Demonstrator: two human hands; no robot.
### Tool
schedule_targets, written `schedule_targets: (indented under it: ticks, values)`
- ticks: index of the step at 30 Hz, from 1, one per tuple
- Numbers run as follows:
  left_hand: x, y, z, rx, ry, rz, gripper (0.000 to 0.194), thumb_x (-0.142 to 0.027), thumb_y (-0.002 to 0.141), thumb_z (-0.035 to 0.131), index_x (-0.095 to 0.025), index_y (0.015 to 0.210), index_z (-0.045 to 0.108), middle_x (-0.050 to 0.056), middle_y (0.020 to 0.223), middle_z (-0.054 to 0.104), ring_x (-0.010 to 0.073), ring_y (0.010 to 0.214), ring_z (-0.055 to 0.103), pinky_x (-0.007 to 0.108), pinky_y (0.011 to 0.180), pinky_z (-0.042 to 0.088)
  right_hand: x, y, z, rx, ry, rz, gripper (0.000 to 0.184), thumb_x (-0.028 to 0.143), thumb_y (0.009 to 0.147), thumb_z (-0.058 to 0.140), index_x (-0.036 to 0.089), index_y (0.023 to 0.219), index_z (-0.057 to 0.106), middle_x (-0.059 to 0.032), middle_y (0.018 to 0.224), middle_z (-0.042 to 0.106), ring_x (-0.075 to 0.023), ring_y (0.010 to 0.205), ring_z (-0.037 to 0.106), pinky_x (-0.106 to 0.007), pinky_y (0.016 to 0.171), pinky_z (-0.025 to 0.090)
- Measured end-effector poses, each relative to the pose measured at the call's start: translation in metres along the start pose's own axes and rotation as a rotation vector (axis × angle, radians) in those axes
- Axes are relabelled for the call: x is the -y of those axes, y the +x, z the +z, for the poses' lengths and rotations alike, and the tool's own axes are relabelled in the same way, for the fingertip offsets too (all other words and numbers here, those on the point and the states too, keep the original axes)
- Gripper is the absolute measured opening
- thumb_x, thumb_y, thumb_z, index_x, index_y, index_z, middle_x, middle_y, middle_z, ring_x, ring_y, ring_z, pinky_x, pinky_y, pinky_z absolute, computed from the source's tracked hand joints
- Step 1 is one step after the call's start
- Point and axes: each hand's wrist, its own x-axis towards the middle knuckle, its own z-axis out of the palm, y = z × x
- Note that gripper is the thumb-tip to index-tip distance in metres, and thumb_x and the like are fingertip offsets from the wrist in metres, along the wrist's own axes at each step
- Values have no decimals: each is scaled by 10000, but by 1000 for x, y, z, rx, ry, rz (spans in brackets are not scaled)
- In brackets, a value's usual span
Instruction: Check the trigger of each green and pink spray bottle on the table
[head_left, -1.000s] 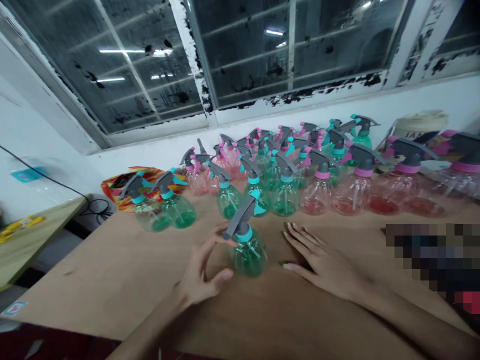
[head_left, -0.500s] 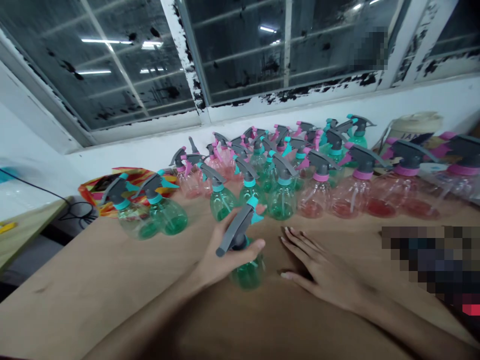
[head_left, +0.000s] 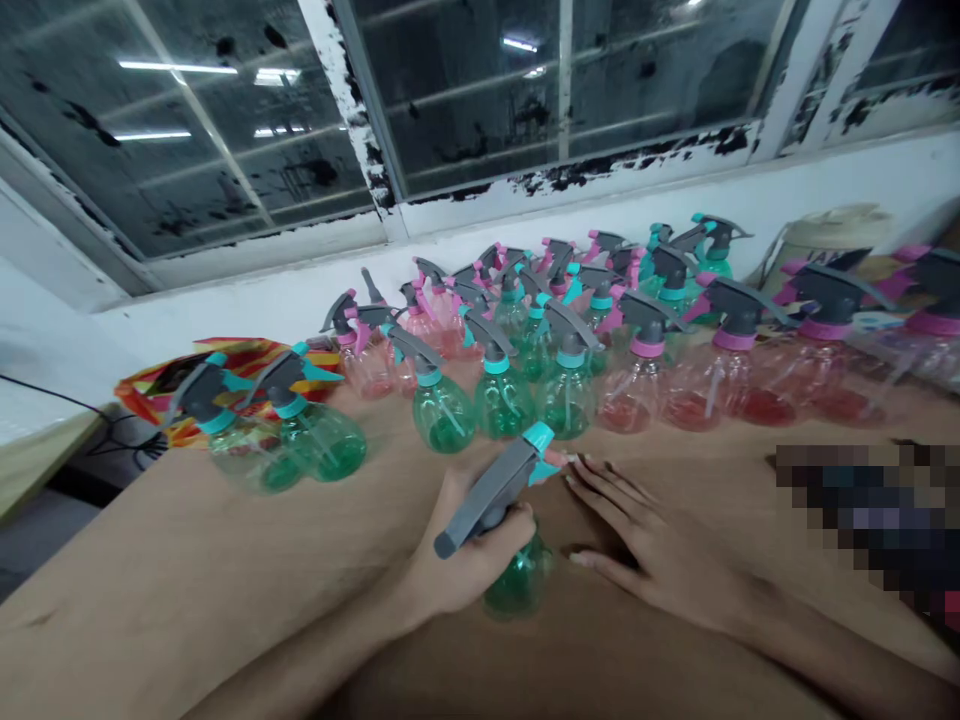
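Observation:
My left hand (head_left: 469, 550) is wrapped round the neck of a green spray bottle (head_left: 517, 585) with a grey trigger head and turquoise nozzle. That bottle leans a little, its nozzle toward the upper right; I cannot tell whether its base touches the table. My right hand (head_left: 645, 530) lies on the wooden table (head_left: 360, 530) just right of the bottle, fingers stretched out and holding nothing. Beyond my hands stands a row with green spray bottles (head_left: 444, 415) and pink spray bottles (head_left: 634, 395).
Two green spray bottles (head_left: 322, 440) stand at the left before an orange patterned bag (head_left: 180, 370). More bottles crowd toward the wall under the window (head_left: 465, 90). A beige container (head_left: 832, 240) is at the back right. A pixelated dark patch covers the right edge.
The left hand has brought the green spray bottle nearer to me and slightly right, and its fingers have closed further round the neck. The right hand has hardly moved. The view has shifted slightly.

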Motion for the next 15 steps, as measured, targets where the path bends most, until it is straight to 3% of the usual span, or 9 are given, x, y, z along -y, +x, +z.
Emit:
schedule_targets:
  ticks: [10,15]
  values:
    - [0,-1,-2,78,-61,52,189,-156,696,466,-242,810,590,13,801,631,186,778,589,322,753,495,-2,-2,1,-13,4,-7,725,510,880,463,207,1472,174,-65,1513,264,-247,1388,218,-476,1113,277]
    - [3,0,-2,64,-29,40,97,-199,696,479,-241,736,557,-2,664,557,179,653,533,321,671,486,0,-1,-1,24,-7,8,723,536,880,445,201,1468,191,-63,1517,255,-236,1391,211,-468,1121,261]
